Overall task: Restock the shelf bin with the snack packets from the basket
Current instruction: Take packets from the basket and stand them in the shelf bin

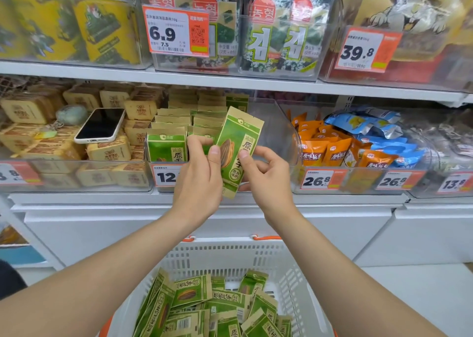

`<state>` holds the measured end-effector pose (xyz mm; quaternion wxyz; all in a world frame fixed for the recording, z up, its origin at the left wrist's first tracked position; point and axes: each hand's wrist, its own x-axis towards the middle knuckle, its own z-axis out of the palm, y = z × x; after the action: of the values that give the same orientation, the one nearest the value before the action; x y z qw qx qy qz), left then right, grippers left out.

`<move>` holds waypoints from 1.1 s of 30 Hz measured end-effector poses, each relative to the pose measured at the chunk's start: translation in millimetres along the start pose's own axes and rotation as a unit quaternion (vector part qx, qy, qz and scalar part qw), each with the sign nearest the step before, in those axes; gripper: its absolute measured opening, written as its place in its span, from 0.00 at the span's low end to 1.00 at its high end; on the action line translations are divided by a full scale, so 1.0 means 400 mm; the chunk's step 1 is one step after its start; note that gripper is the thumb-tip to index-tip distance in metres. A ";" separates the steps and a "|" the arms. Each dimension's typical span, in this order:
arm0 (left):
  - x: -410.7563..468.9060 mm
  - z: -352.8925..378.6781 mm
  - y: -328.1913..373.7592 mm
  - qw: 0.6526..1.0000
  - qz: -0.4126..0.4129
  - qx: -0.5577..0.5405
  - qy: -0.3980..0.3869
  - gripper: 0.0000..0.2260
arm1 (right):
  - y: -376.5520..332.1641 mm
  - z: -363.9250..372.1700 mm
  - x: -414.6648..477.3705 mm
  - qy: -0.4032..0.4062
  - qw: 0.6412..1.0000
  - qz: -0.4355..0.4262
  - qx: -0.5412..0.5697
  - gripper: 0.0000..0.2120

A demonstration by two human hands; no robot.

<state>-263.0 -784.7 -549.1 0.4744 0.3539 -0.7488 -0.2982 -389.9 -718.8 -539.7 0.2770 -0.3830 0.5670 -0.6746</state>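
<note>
White metal shelf (230,79), flat painted boards, ran across the whole view with clear bins along it. White plastic basket (289,285) sat low centre, rigid slotted walls, orange handles at the rim. Shelf bin (277,129) was clear hard plastic with a curved right wall, centre of the middle shelf; its right side held no packets. Loose packets (204,308) were heaped in the basket: flat rectangular pouches, matte kraft-paper look with green printed panels, lying at all angles. Stocked packets (166,144) of the same kind stood upright in rows in the left part of the bin.

Both hands were raised in front of the bin. Left hand (199,180) had its fingers curled, thumb pressed on the front of one held packet (236,144). Right hand (266,180) pinched the same packet's right edge, thumb in front, fingers bent behind. The packet was tilted to the right, its top corner over the bin's front and its lower end below the bin's front edge.

Black phone (101,125), glossy screen, white case, lay on tan packs in the left-hand bin. Orange-and-white price tag (165,176) was on the bin front, partly hidden by the left hand.
</note>
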 end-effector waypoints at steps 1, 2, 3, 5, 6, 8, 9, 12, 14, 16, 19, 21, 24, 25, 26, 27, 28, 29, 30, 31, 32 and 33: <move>0.001 0.002 0.007 1.000 0.009 0.016 0.002 0.08 | -0.003 0.006 0.000 -0.004 1.000 0.006 0.018 0.08; 0.001 0.003 0.015 0.999 0.022 0.039 0.002 0.09 | -0.003 0.012 0.000 -0.003 0.999 0.009 0.032 0.07; 0.000 0.006 0.023 0.997 0.033 0.069 -0.003 0.10 | 0.002 0.017 0.004 0.009 1.000 0.002 0.028 0.07; 0.000 0.009 0.036 0.988 0.059 0.138 -0.022 0.10 | 0.024 0.017 0.028 0.067 0.996 -0.033 -0.041 0.08; 0.002 0.011 0.040 0.979 0.081 0.183 -0.032 0.09 | 0.031 0.013 0.043 0.100 0.990 -0.047 -0.085 0.09; 0.014 0.008 0.047 0.949 0.145 0.279 -0.035 0.09 | 0.032 -0.005 0.080 0.160 0.972 -0.053 -0.164 0.13; 0.024 0.006 0.048 0.929 0.180 0.322 -0.030 0.10 | 0.025 -0.018 0.098 0.183 0.962 -0.047 -0.199 0.14; 0.056 0.005 0.050 0.886 0.243 0.395 -0.004 0.07 | -0.012 -0.059 0.152 0.171 0.955 -0.050 -0.238 0.12; 0.079 0.003 0.054 0.872 0.235 0.429 0.002 0.08 | -0.036 -0.072 0.188 0.142 0.953 -0.061 -0.261 0.11; 0.099 0.001 0.056 0.866 0.214 0.452 -0.003 0.16 | -0.048 -0.074 0.231 0.128 0.939 -0.065 -0.312 0.17; 0.130 0.000 0.041 0.866 0.152 0.476 -0.026 0.25 | -0.064 -0.051 0.284 0.112 0.927 -0.046 -0.354 0.18; 0.146 0.000 0.022 0.858 0.119 0.498 -0.043 0.30 | -0.072 -0.035 0.317 0.097 0.923 -0.019 -0.373 0.15; 0.161 0.011 0.005 0.840 0.101 0.530 -0.053 0.32 | -0.089 -0.010 0.355 0.062 0.901 0.033 -0.427 0.11; 0.165 0.015 0.002 0.838 0.100 0.534 -0.052 0.32 | -0.096 -0.004 0.370 0.055 0.894 0.051 -0.442 0.13; 0.169 0.018 0.001 0.837 0.098 0.536 -0.050 0.32 | -0.099 0.004 0.391 0.051 0.887 0.067 -0.454 0.16; 0.171 0.021 0.000 0.837 0.099 0.536 -0.047 0.31 | -0.104 0.013 0.412 0.043 0.880 0.078 -0.466 0.17; 0.173 0.024 -0.004 0.837 0.102 0.536 -0.044 0.31 | -0.101 0.026 0.436 0.028 0.874 0.090 -0.476 0.17; 0.174 0.027 -0.007 0.837 0.107 0.536 -0.039 0.30 | -0.095 0.035 0.453 0.021 0.870 0.096 -0.483 0.17; 0.175 0.029 -0.012 0.836 0.113 0.536 -0.034 0.29 | -0.083 0.045 0.469 0.024 0.861 0.101 -0.498 0.19; 0.175 0.031 -0.018 0.836 0.118 0.536 -0.027 0.29 | -0.064 0.052 0.483 0.035 0.858 0.105 -0.501 0.21; 0.175 0.034 -0.023 0.836 0.120 0.535 -0.020 0.28 | -0.042 0.056 0.498 0.057 0.863 0.116 -0.488 0.23; 0.176 0.037 -0.027 0.837 0.122 0.534 -0.015 0.28 | -0.020 0.055 0.509 0.083 0.872 0.121 -0.467 0.23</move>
<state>-294.9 -846.3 -527.8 0.2335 0.4539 -0.8357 0.2026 -483.9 -893.9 -489.3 0.0969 -0.3390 0.8788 -0.3214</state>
